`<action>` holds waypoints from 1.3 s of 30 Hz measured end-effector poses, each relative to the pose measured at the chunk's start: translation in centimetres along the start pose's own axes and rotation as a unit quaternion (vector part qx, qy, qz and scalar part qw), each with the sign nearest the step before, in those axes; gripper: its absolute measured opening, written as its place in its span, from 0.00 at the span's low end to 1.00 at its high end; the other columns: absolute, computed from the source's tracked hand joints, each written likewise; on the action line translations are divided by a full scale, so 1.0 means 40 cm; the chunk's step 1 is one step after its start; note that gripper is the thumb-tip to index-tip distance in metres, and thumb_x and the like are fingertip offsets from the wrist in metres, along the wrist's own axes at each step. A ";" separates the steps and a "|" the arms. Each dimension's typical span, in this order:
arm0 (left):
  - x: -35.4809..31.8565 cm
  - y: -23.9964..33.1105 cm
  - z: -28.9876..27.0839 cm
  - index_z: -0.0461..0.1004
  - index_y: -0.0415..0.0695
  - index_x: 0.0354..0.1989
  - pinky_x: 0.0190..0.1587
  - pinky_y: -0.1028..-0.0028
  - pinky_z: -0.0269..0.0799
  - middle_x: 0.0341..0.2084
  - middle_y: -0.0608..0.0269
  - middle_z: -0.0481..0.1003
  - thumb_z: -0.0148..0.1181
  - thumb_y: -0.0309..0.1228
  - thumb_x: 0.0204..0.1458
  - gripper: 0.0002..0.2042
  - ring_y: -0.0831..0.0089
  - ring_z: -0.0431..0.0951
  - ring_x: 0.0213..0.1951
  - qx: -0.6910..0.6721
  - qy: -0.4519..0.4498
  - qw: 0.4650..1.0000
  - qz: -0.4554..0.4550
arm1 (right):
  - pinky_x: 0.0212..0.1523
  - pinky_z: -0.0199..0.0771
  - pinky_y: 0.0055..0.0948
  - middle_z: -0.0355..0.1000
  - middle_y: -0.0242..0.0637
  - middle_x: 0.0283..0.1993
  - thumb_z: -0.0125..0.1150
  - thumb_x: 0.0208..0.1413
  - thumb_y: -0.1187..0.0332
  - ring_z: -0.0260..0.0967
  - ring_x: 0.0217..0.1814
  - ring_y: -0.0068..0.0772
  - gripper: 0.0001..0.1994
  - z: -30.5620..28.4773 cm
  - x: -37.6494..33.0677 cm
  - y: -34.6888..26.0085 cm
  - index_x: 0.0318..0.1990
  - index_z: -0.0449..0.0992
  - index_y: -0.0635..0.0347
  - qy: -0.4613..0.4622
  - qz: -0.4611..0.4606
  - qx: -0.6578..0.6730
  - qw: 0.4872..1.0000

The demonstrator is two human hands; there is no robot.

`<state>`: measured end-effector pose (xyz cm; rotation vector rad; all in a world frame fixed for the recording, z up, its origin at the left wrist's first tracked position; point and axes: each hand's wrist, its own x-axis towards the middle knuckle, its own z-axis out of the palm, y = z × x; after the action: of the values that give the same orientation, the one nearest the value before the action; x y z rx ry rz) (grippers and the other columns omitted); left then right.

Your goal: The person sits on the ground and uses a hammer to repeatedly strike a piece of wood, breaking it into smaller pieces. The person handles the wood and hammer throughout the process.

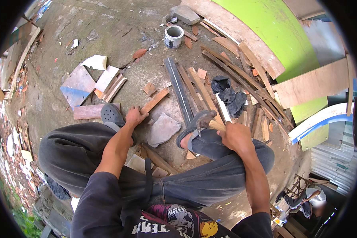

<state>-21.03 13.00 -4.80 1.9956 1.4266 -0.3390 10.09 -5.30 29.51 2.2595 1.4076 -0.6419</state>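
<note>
My left hand (135,116) is closed on the near end of a short reddish-brown wood strip (156,100), which points away to the right over the ground. My right hand (235,137) grips a hammer (215,125) by its pale wooden handle, above my right lower leg. The hammer's dark metal head points left, near my right clog. Between my feet lies a flat grey stone (163,130). A small square wood block (149,89) rests just beyond the strip.
Long timber strips (204,89) and a dark bar (178,89) lie ahead, beside a crumpled black plastic bag (228,95). An open tin can (173,36) stands farther off. Board offcuts (78,85) lie left; a green panel (273,35) is at right. Another person (311,198) sits at lower right.
</note>
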 end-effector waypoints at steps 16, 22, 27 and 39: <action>-0.073 0.055 0.030 0.74 0.41 0.47 0.48 0.55 0.76 0.45 0.47 0.77 0.69 0.54 0.47 0.29 0.49 0.79 0.48 0.043 0.038 0.998 0.015 | 0.37 0.77 0.44 0.79 0.51 0.28 0.64 0.56 0.54 0.80 0.34 0.50 0.19 -0.026 0.001 -0.013 0.33 0.79 0.66 0.008 -0.048 -0.003 0.999; -0.055 0.055 0.035 0.66 0.38 0.53 0.51 0.56 0.75 0.50 0.45 0.71 0.74 0.51 0.40 0.38 0.49 0.73 0.54 0.076 -0.020 0.997 0.012 | 0.35 0.77 0.45 0.78 0.51 0.25 0.65 0.56 0.54 0.79 0.32 0.52 0.19 -0.019 0.021 -0.028 0.33 0.78 0.66 -0.008 -0.043 -0.012 0.999; -0.084 0.024 0.109 0.63 0.38 0.54 0.52 0.55 0.73 0.51 0.44 0.69 0.73 0.46 0.41 0.37 0.47 0.71 0.56 0.016 0.064 0.998 -0.007 | 0.35 0.77 0.46 0.77 0.51 0.25 0.65 0.56 0.54 0.79 0.31 0.54 0.19 -0.023 0.047 -0.046 0.34 0.78 0.67 -0.022 -0.051 -0.034 0.998; -0.005 0.018 -0.021 0.64 0.41 0.54 0.53 0.55 0.69 0.48 0.50 0.70 0.69 0.43 0.48 0.29 0.52 0.72 0.53 0.010 0.209 0.977 -0.028 | 0.36 0.74 0.52 0.75 0.55 0.26 0.61 0.59 0.51 0.76 0.34 0.60 0.22 -0.028 0.069 -0.056 0.35 0.75 0.68 -0.045 -0.022 -0.016 0.999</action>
<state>-20.59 13.25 -3.82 2.1311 1.7393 0.0505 9.32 -1.78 28.64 2.1533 1.4169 -0.7207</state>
